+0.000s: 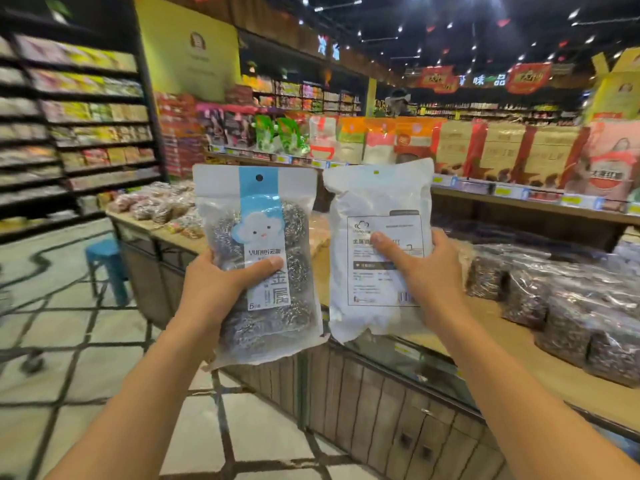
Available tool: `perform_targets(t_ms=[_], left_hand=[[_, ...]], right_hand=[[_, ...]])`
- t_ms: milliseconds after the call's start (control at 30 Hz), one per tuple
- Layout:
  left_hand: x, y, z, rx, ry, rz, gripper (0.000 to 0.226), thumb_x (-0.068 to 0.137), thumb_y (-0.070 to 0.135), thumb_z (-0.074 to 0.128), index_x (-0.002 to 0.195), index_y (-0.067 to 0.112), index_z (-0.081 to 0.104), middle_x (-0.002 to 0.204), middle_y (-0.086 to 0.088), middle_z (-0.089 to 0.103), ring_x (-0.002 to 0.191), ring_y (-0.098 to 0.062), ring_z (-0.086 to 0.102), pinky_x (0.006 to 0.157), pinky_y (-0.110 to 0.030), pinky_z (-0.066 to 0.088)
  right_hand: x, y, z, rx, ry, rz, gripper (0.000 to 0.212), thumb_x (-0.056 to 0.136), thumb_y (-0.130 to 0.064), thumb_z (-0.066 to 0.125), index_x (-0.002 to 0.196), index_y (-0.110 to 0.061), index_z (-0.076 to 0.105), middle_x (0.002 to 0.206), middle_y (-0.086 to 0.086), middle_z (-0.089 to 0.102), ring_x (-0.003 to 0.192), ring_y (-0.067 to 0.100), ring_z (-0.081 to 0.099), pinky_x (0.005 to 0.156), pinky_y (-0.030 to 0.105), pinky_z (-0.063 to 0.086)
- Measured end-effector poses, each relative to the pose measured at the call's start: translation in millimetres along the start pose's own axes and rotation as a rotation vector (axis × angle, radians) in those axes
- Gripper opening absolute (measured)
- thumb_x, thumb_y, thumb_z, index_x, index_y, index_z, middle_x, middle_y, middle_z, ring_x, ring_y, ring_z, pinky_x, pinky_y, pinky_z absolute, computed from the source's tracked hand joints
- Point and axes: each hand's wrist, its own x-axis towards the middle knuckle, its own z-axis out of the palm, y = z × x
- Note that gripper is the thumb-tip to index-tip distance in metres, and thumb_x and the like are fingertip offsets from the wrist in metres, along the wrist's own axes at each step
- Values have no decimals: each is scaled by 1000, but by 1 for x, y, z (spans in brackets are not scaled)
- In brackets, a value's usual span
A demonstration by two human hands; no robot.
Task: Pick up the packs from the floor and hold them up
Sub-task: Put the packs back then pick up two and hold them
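Two packs are raised side by side in front of me, upright and a little apart. The left pack is clear plastic with a blue cloud label, its front facing me, and steel scouring balls show through it. My left hand grips its lower left side, thumb across the front. The right pack shows its white back with a printed label and barcode. My right hand grips its lower right side, thumb pressed on the label.
A wooden display counter stands straight ahead with bagged goods on its top at the right. A blue stool sits on the tiled floor at the left. Tall shelves line the left wall.
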Motion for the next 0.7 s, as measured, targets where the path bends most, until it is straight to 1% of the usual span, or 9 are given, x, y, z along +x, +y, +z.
perform_targets(t_ms=[67,100,200,267,333,400,467,600,700], left_hand=[[25,2,-12,6,54,4,61,65,16,94,120,18,68,98,-3,82,84,-25,80,76,-43,64],[36,4,-16,14,82,4,62,64,16,94,120,17,68,98,-3,82,84,-25,80,73,-42,64],[67,9,-30,40,149,8,60,65,13,94,119,16,68,94,-2,82,79,-23,80,59,-32,63],[86,9,-42,45,197,-3,59,65,14,93,118,16,69,93,-3,82,78,-23,80,59,-31,62],[103,6,-58,54,249,-18,61,63,16,94,119,16,69,93,-4,82,80,-25,80,64,-35,62],[117,1,-76,69,299,-33,63,61,17,94,119,15,69,95,-4,82,81,-26,80,69,-38,63],[129,-3,-96,87,350,-46,68,57,20,95,119,15,70,96,-5,82,83,-27,80,74,-41,63],[156,-9,-139,94,467,-36,74,54,21,95,122,15,68,99,-4,82,84,-25,80,74,-39,62],[179,-14,-175,85,524,-35,73,55,19,96,123,15,67,100,-5,81,84,-25,80,76,-40,63]], right_hand=[[25,2,26,19,-37,-5,47,70,-48,92,103,-33,61,102,-13,73,89,7,72,71,27,57],[37,3,40,26,-59,-4,47,71,-48,91,104,-31,61,101,-14,72,88,5,71,68,24,55],[71,11,88,77,-132,4,51,72,-47,91,109,-28,62,103,-13,72,89,6,71,68,23,53],[91,18,123,109,-194,19,48,72,-46,91,108,-30,62,100,-15,72,86,4,72,64,20,52],[105,26,157,149,-257,34,50,72,-46,91,112,-29,65,101,-12,75,86,6,74,66,24,56],[115,35,190,187,-300,52,54,70,-47,91,114,-27,67,103,-9,77,87,10,76,72,32,62],[122,42,223,206,-336,66,56,69,-48,92,114,-27,67,103,-9,77,90,11,76,77,37,63],[132,52,288,222,-421,75,59,65,-55,91,114,-33,66,105,-10,78,92,12,76,82,46,64],[135,56,341,229,-478,79,59,67,-53,91,116,-32,67,105,-10,78,91,11,77,82,47,64]])
